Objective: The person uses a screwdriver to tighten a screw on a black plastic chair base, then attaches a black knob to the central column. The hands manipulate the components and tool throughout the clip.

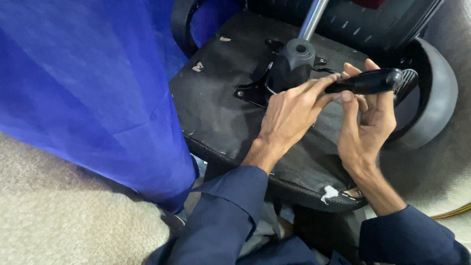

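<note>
Above the upturned chair seat (221,108), a black lever handle (365,81) is clamped by the right hand (365,130) and pinched by the left hand (289,115).

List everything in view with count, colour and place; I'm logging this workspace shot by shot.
seat base: one, black fabric underside, centre, turned bottom up
mechanism: one, black, mounted on the seat base's middle
metal post: one, silver, rising from the mechanism to the top edge
lever handle: one, black, right of the mechanism, in both hands
armrest: one, grey and black, right edge
blue cloth: one, blue, left half
carpet: beige, lower left and right
cable: one, yellow, lower right edge
sleeves: two, dark blue, bottom
left hand: fingertips on the handle's near end
right hand: gripping the handle
</note>
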